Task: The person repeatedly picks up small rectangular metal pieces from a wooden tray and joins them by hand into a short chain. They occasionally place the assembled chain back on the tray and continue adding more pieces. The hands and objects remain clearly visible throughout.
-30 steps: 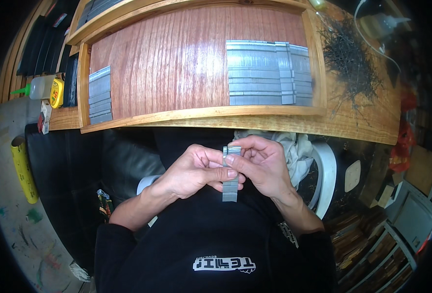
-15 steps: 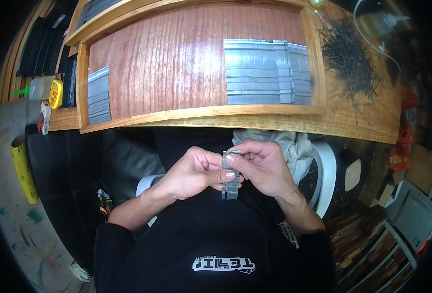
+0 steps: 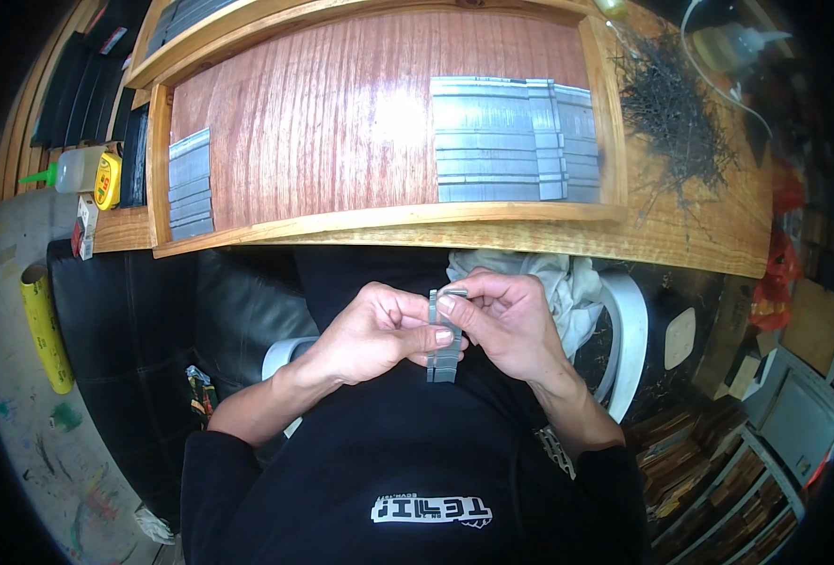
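Above my lap, both hands hold a short, narrow grey stack of thin strips [image 3: 444, 365], its lower end hanging below my fingers. My left hand [image 3: 365, 334] pinches its left side, with the thumb lying across the middle. At the upper end, my right hand [image 3: 506, 320] is closed with its thumb pressed on the front and its index finger over the top. The fingers behind the stack are partly hidden. Beyond my hands lies a shallow wooden tray [image 3: 370, 226], with rows of similar grey strips [image 3: 487, 141] at its right and a smaller group [image 3: 191, 184] at its left.
Thin dark wire-like pieces [image 3: 676, 118] lie heaped on the table right of the tray, near a nozzle bottle [image 3: 729, 47]. To the left stand a green-tipped bottle [image 3: 78, 169] and a yellow container [image 3: 107, 181]. A white chair arm [image 3: 631, 330] and cloth [image 3: 572, 297] are at my right.
The lower end of the grey stack has tilted slightly to the left and up. Both hands keep the same grip and place.
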`<state>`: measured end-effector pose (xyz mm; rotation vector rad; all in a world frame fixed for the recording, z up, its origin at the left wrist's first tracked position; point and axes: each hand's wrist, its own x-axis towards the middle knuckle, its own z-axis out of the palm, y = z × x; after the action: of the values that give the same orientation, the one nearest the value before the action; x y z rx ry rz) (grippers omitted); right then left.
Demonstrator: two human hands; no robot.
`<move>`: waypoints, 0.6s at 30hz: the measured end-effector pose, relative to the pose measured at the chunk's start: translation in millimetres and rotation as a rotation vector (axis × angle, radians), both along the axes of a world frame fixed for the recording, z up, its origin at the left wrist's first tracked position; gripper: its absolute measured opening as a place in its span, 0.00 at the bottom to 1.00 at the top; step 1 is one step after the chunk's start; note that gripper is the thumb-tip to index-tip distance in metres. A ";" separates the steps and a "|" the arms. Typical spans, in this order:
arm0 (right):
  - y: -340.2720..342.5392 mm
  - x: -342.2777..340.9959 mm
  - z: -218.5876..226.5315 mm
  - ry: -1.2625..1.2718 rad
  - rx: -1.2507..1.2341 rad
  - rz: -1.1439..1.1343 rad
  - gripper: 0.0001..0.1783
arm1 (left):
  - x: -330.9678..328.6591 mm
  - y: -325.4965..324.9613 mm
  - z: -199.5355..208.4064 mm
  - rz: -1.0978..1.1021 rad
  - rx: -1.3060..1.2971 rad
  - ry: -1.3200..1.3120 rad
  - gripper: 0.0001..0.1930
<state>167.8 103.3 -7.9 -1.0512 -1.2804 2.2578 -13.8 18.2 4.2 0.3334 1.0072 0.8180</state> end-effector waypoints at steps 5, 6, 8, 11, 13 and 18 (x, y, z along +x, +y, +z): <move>0.0 -1.4 -1.5 0.003 0.048 0.015 0.08 | -2.9 -2.5 -3.0 -0.033 0.018 -0.001 0.11; -0.2 -1.0 -1.3 0.001 0.018 0.018 0.07 | -2.7 -2.8 -3.2 -0.026 0.017 -0.008 0.11; -0.8 0.3 -0.5 -0.003 -0.040 0.023 0.07 | -1.8 -3.2 -3.4 -0.014 0.016 -0.022 0.11; -1.1 0.5 -0.4 -0.023 -0.036 0.018 0.06 | 0.4 -1.4 -1.5 0.012 -0.004 -0.016 0.10; -2.6 0.7 1.7 -0.006 -0.066 -0.025 0.06 | 1.8 -1.7 -5.0 0.009 -0.002 -0.030 0.10; 5.4 13.5 12.3 -0.058 0.006 -0.062 0.07 | 2.2 -0.3 -0.3 0.043 0.011 0.090 0.10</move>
<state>181.3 108.7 4.4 -1.1461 -1.2591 2.1913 -11.6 17.9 3.9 0.3623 1.0974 0.8534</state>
